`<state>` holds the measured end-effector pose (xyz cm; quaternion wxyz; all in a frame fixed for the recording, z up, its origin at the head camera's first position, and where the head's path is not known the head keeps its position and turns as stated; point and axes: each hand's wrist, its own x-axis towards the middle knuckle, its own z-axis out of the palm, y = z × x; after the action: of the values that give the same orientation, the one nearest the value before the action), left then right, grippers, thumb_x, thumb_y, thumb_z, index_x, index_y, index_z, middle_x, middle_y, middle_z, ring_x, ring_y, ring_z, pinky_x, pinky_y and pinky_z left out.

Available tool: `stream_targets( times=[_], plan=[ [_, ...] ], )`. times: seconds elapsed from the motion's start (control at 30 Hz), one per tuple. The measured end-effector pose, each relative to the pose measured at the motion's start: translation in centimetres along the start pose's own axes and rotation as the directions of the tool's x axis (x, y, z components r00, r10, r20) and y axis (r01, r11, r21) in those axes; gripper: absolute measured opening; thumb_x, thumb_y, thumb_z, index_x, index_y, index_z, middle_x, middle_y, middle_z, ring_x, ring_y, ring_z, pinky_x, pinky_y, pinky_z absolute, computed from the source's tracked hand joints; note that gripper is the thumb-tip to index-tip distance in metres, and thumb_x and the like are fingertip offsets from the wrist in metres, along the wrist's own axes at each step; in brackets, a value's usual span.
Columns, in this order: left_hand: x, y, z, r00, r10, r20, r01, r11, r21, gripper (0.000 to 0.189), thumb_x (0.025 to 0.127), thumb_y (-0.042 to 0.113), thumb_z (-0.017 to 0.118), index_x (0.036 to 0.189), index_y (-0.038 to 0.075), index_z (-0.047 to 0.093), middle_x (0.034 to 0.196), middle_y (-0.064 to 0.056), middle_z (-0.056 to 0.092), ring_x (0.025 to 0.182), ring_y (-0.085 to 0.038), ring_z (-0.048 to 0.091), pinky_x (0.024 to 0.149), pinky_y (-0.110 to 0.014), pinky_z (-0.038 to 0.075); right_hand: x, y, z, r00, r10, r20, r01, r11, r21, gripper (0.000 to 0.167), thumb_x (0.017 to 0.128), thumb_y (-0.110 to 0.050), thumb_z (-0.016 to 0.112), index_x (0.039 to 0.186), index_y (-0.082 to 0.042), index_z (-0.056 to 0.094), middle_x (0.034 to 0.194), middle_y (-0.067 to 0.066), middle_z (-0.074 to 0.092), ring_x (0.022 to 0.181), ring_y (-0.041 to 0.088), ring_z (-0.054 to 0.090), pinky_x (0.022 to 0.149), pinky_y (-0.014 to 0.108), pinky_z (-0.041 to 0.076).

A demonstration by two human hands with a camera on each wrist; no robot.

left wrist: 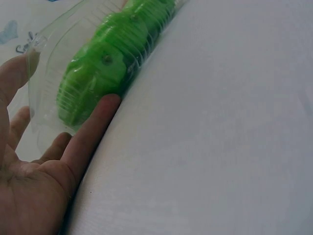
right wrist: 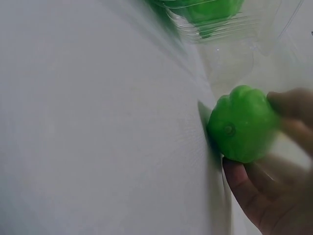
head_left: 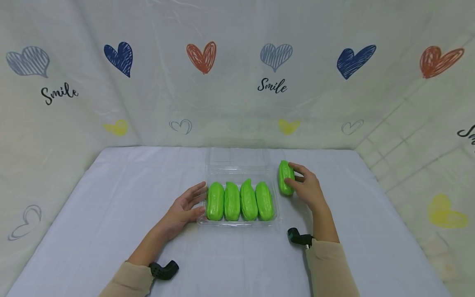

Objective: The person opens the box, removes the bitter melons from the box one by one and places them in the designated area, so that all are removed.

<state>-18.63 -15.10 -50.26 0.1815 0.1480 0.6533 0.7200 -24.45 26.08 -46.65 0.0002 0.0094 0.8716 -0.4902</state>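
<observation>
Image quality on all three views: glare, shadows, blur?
Head: fairly even light, highlights on the green vegetables in the clear container; left wrist: dimmer, ridged plastic streaking the vegetables behind it; right wrist: soft, blurred where the right hand meets the lone vegetable, dark shadow on the white cloth.

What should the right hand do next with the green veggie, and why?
Perhaps the right hand should lift the green ridged vegetable over the clear plastic box: it grips that vegetable, the lid is open, and the left hand touches the box's side. Four similar vegetables lie close together inside, so I'd go slowly.
</observation>
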Motion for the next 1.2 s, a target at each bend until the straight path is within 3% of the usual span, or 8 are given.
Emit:
stream_targets(
  times=[1.0,1.2],
  plan=[
    [0.1,0.1,0.0,1.0,0.001,0.004,-0.001,1.0,-0.016,0.075,0.095,0.01,0.066,0.158,0.018,0.026,0.163,-0.01,0.025,0.149,-0.035,0.026,0.095,-0.036,0.052,-0.1,-0.7,-0.5,1.0,0.024,0.016,-0.023,0.998,-0.063,0.055,0.097,-0.036,0.064,0.146,-0.018,0.05,0.156,0.015,0.04,0.138,0.041,0.045,0.098,0.058,0.049],
    [0.1,0.1,0.0,1.0,-0.002,0.005,0.002,1.0,-0.015,0.075,0.096,0.01,0.066,0.158,0.018,0.026,0.163,-0.01,0.025,0.149,-0.035,0.026,0.096,-0.035,0.052,-0.3,-1.9,-0.7,0.997,-0.075,-0.031,0.07,0.987,-0.142,0.051,0.097,-0.028,0.064,0.145,-0.015,0.052,0.154,0.015,0.043,0.14,0.042,0.041,0.105,0.057,0.044]
  ],
)
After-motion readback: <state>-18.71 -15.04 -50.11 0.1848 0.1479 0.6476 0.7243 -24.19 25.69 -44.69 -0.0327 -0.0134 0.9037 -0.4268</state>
